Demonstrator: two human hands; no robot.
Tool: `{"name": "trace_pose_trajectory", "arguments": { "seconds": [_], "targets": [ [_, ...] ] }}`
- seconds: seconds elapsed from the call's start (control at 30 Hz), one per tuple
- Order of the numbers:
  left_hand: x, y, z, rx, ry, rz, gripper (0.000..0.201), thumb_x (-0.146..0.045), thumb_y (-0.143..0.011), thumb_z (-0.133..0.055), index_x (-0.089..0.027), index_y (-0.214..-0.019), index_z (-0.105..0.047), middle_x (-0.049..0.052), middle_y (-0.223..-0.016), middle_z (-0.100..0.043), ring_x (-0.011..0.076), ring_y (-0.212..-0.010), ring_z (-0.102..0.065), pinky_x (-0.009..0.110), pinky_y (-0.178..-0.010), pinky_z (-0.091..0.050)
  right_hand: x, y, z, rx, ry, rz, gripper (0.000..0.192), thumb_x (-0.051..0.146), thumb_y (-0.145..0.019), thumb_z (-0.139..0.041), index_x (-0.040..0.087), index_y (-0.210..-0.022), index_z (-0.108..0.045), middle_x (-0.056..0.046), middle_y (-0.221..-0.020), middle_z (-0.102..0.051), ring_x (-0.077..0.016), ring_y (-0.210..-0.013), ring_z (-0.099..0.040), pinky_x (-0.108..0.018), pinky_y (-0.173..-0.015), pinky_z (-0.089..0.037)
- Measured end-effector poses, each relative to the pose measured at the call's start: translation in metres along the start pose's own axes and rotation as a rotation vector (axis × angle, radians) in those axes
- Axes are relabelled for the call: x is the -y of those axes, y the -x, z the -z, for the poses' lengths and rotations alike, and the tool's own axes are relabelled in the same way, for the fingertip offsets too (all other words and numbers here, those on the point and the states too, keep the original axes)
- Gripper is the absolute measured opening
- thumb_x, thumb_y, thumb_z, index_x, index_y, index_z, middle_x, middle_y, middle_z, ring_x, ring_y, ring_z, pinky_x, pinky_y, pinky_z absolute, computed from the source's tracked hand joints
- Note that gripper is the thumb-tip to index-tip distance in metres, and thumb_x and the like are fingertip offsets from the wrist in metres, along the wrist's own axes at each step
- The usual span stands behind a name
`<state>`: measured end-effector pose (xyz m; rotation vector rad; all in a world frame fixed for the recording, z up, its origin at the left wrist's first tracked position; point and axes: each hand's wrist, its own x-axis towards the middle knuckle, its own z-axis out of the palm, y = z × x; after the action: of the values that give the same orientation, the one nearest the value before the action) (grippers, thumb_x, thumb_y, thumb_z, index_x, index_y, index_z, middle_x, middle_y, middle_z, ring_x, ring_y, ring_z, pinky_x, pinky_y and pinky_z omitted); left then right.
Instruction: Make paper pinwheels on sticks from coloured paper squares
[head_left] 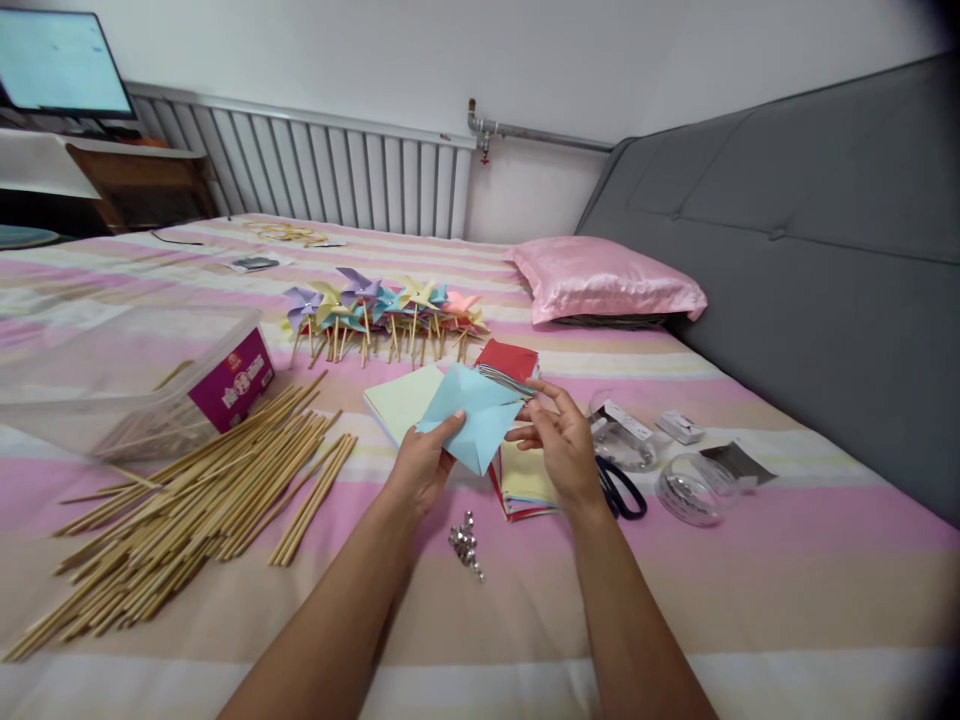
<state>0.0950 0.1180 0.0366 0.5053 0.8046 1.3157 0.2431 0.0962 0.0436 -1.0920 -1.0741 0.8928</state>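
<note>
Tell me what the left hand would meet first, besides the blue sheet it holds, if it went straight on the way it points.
Beyond the blue sheet, the left hand would likely meet the red-topped paper stack; its height is unclear, so it might pass above.

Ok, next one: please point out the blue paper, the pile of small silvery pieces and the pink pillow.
Blue paper (474,412): head view, middle of the sheet.
Small silvery pieces (466,545): head view, middle of the pile.
Pink pillow (609,278): head view, middle of its top.
</note>
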Motion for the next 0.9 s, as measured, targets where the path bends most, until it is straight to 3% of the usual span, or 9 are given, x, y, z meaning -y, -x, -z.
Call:
{"name": "trace_pose_trajectory", "arguments": {
  "seconds": [0.1,0.23,0.3,0.4,0.57,0.67,0.8,0.9],
  "targets": [
    [-0.006,-0.004,0.004,-0.042,0.048,-0.023,0.028,-0.004,-0.067,-0.069,-0.010,-0.095,-0.066,0.005,-0.084,-0.072,0.0143,-0.069,-0.066,0.022,-0.061,-0.055,0.004,0.003,0.003,0.116,0.109,0.074,0.036,0.036,-0.086,-0.048,0.024,-0.119,-0.056,-0.001,-0.074,-0.071,-0.0116,-0.057,-0.066,-0.020,-0.052,-0.048],
    [-0.011,-0.006,0.007,-0.021,0.069,-0.021,0.029,-0.003,-0.068,-0.068,-0.009,-0.096,-0.065,0.006,-0.083,-0.072,0.0145,-0.067,-0.065,0.022,-0.060,-0.055,0.002,0.008,0.001,0.407,0.157,0.080,0.034,0.023,-0.080,-0.055,0.023,-0.113,-0.063,-0.002,-0.079,-0.071,-0.0142,-0.067,-0.068,-0.026,-0.063,-0.053],
    [-0.011,-0.005,0.007,0.004,0.060,0.001,0.029,-0.004,-0.067,-0.068,-0.009,-0.095,-0.066,0.005,-0.081,-0.072,0.0145,-0.066,-0.065,0.023,-0.059,-0.055,-0.002,0.009,-0.001,0.492,0.145,0.076,0.036,0.018,-0.078,-0.056,0.024,-0.112,-0.065,-0.002,-0.087,-0.071,-0.0144,-0.072,-0.068,-0.029,-0.069,-0.054],
    [-0.009,-0.002,0.005,0.037,0.015,0.046,0.025,-0.005,-0.067,-0.069,-0.009,-0.092,-0.066,0.005,-0.080,-0.071,0.0141,-0.065,-0.064,0.023,-0.058,-0.054,-0.006,0.008,-0.001,0.495,0.154,0.087,0.031,0.017,-0.077,-0.056,0.025,-0.104,-0.069,-0.002,-0.095,-0.072,-0.0156,-0.076,-0.068,-0.030,-0.072,-0.054],
    [-0.015,0.000,0.007,0.138,-0.078,0.119,0.022,-0.013,-0.067,-0.072,-0.010,-0.088,-0.067,0.006,-0.082,-0.071,0.0138,-0.066,-0.063,0.023,-0.059,-0.053,-0.007,0.004,0.005,0.450,0.247,0.128,0.016,0.027,-0.075,-0.065,0.021,-0.086,-0.074,-0.004,-0.084,-0.073,-0.0189,-0.078,-0.066,-0.031,-0.071,-0.052],
    [-0.027,-0.001,0.014,0.205,-0.123,0.182,0.020,-0.020,-0.067,-0.074,-0.012,-0.085,-0.068,0.005,-0.078,-0.070,0.0137,-0.064,-0.063,0.024,-0.061,-0.053,-0.003,0.002,0.009,0.445,0.333,0.142,0.014,0.030,-0.074,-0.068,0.020,-0.082,-0.075,-0.005,-0.080,-0.073,-0.0185,-0.075,-0.064,-0.029,-0.068,-0.049],
    [-0.039,-0.003,0.023,0.173,-0.222,0.228,0.023,-0.029,-0.062,-0.078,-0.013,-0.075,-0.067,0.000,-0.059,-0.064,0.0101,-0.049,-0.056,0.021,-0.049,-0.047,0.001,0.002,0.011,0.488,0.324,0.122,0.018,0.035,-0.076,-0.067,0.019,-0.074,-0.074,-0.005,-0.074,-0.070,-0.0169,-0.071,-0.061,-0.026,-0.062,-0.046],
    [-0.038,-0.003,0.025,0.257,-0.345,0.275,0.026,-0.032,-0.061,-0.079,-0.011,-0.072,-0.067,0.002,-0.058,-0.065,0.0105,-0.047,-0.055,0.021,-0.048,-0.044,0.002,0.003,0.010,0.485,0.318,0.128,0.020,0.035,-0.076,-0.067,0.017,-0.070,-0.071,-0.004,-0.069,-0.066,-0.0147,-0.067,-0.058,-0.024,-0.059,-0.045]
  ]
}}
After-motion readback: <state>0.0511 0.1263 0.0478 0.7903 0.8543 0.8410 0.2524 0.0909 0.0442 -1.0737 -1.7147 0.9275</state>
